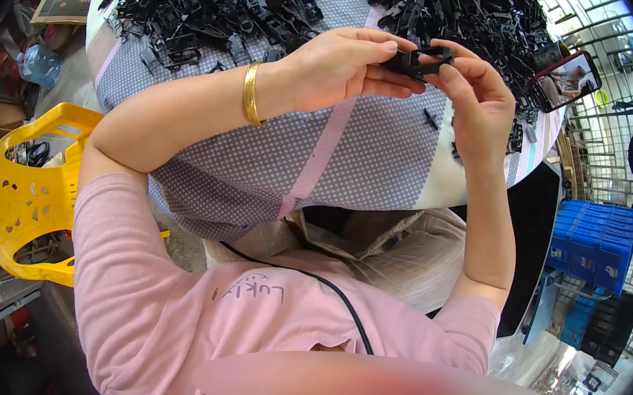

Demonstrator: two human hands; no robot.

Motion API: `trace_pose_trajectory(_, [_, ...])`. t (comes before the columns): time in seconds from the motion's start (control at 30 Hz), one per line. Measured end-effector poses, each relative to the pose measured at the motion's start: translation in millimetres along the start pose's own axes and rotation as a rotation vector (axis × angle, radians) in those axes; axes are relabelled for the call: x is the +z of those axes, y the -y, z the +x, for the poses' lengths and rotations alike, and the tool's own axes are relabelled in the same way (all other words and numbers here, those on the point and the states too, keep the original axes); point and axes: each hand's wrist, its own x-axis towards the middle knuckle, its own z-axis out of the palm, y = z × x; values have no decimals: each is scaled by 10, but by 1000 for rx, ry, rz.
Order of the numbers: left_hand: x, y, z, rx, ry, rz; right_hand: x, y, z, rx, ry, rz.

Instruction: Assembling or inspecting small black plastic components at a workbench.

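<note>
Both my hands meet above the near middle of a cloth-covered round table (259, 152). My left hand (339, 67), with a gold bangle (251, 95) at its wrist, pinches a small black plastic part (406, 62) between thumb and fingers. From the other side my right hand (478, 91) grips the part's right end, a frame-like piece, with thumb and fingertips. Whether it is one piece or two joined pieces I cannot tell. Beyond my hands lie a left heap of black plastic parts (190, 4) and a right heap of similar parts (470, 16).
A few loose black pieces (431, 118) lie below my right hand. A phone (568, 82) leans at the table's right edge. To the left stands a yellow plastic chair (32, 196), and a large clear bottle (39, 65) is on the floor. Blue crates (592, 241) are stacked at right.
</note>
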Motion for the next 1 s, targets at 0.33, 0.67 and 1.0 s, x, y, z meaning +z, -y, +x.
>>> trace_pose_trajectory(0.33, [34, -8, -17, 33, 6, 15, 51, -10, -52, -179, 25, -61])
trace_pose_trajectory(0.67, [36, -8, -53, 190, 23, 388, 19, 115, -114, 19, 2, -182])
trace_pose_trajectory(1.0, [23, -13, -65, 329, 48, 590, -52, 54, -129, 265, 82, -118])
